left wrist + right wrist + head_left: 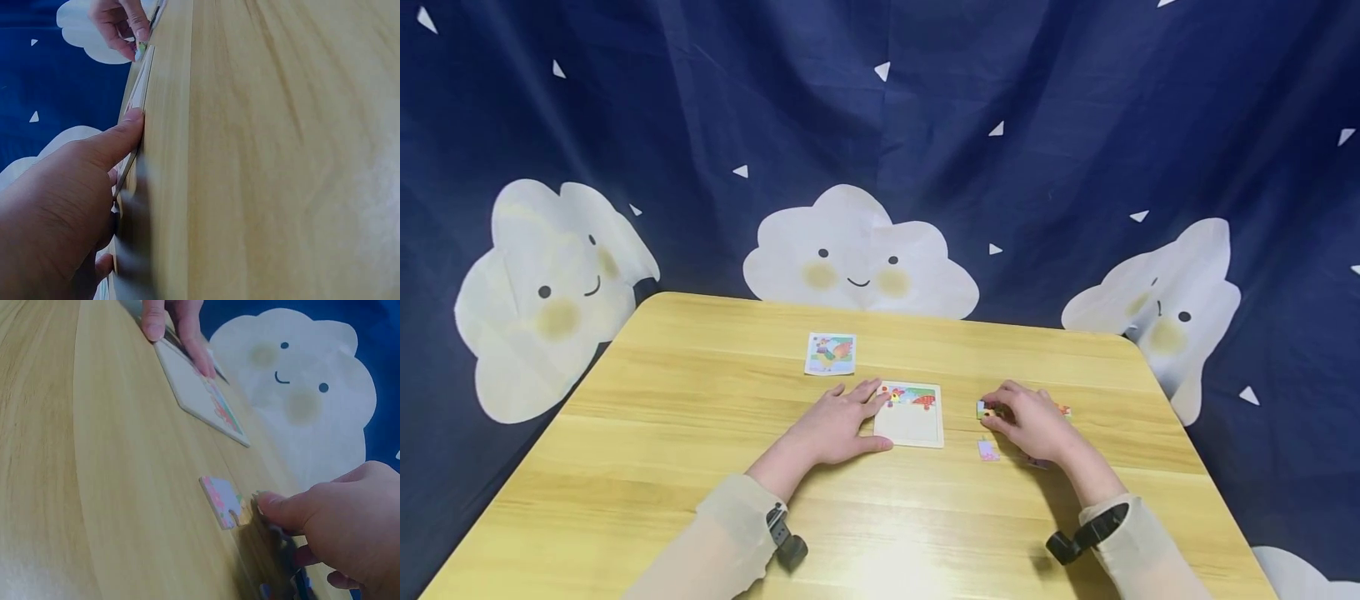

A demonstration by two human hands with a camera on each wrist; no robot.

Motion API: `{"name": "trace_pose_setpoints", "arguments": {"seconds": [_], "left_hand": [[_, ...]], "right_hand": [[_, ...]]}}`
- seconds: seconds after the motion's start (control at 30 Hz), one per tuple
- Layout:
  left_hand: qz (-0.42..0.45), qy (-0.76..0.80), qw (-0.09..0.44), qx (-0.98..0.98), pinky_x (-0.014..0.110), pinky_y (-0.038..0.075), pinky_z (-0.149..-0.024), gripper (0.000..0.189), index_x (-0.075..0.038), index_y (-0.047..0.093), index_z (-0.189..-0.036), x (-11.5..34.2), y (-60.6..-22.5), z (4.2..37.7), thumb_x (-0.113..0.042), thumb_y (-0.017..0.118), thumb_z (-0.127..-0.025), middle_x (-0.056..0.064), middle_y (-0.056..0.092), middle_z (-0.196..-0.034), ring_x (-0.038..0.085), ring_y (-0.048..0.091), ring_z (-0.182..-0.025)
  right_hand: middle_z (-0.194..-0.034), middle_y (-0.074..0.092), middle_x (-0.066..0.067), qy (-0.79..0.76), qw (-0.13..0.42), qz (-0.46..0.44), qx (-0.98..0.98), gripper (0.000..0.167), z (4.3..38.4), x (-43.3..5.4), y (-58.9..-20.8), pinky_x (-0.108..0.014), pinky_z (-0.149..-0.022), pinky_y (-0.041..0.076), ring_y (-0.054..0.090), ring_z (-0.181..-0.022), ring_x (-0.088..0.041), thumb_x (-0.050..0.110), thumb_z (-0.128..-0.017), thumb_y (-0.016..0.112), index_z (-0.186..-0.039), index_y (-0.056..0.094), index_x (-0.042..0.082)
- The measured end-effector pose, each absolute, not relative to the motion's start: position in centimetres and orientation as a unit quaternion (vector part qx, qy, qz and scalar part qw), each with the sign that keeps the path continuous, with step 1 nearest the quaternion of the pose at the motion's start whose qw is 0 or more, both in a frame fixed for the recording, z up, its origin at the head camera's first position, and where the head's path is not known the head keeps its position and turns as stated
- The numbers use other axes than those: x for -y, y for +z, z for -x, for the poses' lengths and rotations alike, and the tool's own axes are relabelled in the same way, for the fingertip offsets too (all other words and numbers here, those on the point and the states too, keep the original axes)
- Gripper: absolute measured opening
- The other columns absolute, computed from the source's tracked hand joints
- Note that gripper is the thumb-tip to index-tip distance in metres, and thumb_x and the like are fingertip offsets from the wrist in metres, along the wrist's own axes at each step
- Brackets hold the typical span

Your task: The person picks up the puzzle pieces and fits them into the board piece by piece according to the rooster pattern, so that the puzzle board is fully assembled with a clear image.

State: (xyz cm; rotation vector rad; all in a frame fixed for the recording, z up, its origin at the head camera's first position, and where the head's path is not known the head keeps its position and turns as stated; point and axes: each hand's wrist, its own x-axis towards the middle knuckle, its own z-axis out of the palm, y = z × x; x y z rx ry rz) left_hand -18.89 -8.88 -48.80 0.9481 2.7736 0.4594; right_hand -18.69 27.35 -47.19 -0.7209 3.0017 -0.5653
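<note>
A square puzzle board [916, 429] lies on the table with a pale bare lower part; its upper strip holds colourful pieces. My left hand [838, 423] rests at the board's left side, fingers spread, thumb [130, 122] against its near edge. To the right of the board, my right hand [1036, 423] pinches a small puzzle piece [981, 408] between thumb and fingers, low over the table. A lilac and pink puzzle piece [217, 499] lies close to that hand. Another orange-red piece [1065, 410] shows beyond the right hand, which hides part of the pieces there.
A printed picture card [831, 354] lies behind the left hand. The wooden table [700, 400] ends at a dark blue curtain [820, 100] with white clouds. Black straps with small devices circle both wrists.
</note>
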Motion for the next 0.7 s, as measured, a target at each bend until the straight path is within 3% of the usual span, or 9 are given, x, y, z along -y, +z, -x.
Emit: {"name": "trace_pose_setpoints", "arguments": {"seconds": [0.2, 0.37, 0.7], "left_hand": [[-0.318, 0.153, 0.086, -0.932, 0.057, 0.021, -0.126, 0.087, -0.013, 0.04, -0.165, 8.9, -48.8, 18.9, -0.069, 0.056, -0.1, 0.009, 0.023, -0.174, 0.027, 0.025, -0.159], [-0.315, 0.156, 0.087, -0.932, 0.057, 0.02, -0.126, 0.087, -0.014, 0.039, -0.165, 8.9, -48.8, 18.8, -0.068, 0.058, -0.1, 0.008, 0.024, -0.174, 0.026, 0.025, -0.159], [-0.314, 0.162, 0.087, -0.931, 0.056, 0.02, -0.126, 0.087, -0.015, 0.039, -0.165, 9.0, -48.9, 18.9, -0.069, 0.059, -0.099, 0.007, 0.024, -0.174, 0.025, 0.026, -0.158]], "right_hand": [[-0.11, 0.068, 0.005, -0.209, -0.005, 0.239, -0.948, 0.029, 18.7, -26.3, -46.8, -0.049, -0.09, 0.05, 0.068, -0.1, -0.018, 0.028, -0.099, 0.078, -0.124, 0.076, 0.012], [-0.11, 0.067, 0.007, -0.238, -0.006, 0.251, -0.938, 0.03, 18.5, -24.8, -46.6, -0.048, -0.093, 0.047, 0.066, -0.099, -0.015, 0.027, -0.099, 0.078, -0.125, 0.076, 0.012], [-0.105, 0.064, 0.011, -0.268, -0.006, 0.269, -0.925, 0.03, 18.6, -22.6, -46.9, -0.039, -0.08, 0.035, 0.051, -0.072, -0.003, 0.028, -0.099, 0.078, -0.124, 0.076, 0.011]]}}
